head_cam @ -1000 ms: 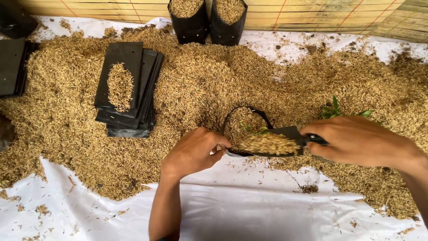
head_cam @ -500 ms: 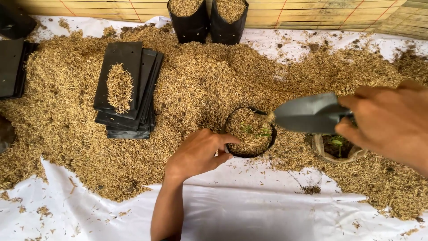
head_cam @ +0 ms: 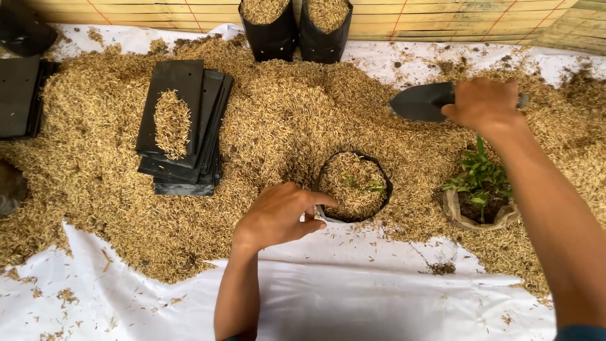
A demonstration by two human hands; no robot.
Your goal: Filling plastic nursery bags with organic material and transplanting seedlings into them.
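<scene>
My left hand point(head_cam: 279, 215) grips the near-left rim of an open black grow bag point(head_cam: 323, 215), which stands in the husk pile and is filled with rice husk; small green leaves show on the fill. My right hand point(head_cam: 485, 104) holds the handle of a dark trowel point(head_cam: 420, 101), raised over the husk to the upper right of the bag, its blade pointing left and empty. A small green seedling point(head_cam: 478, 180) in a pale wrap of soil sits right of the bag, under my right forearm.
A wide heap of rice husk point(head_cam: 284, 120) lies on a white sheet point(head_cam: 353, 303). A stack of flat black bags point(head_cam: 186, 126) lies at the left, more flat bags point(head_cam: 19, 95) at the far left. Two filled black bags point(head_cam: 297, 28) stand against the bamboo wall.
My right hand has lifted the trowel away from the bag, up and to the right, after tipping husk into it. The seedling is now uncovered. My left hand stays on the rim.
</scene>
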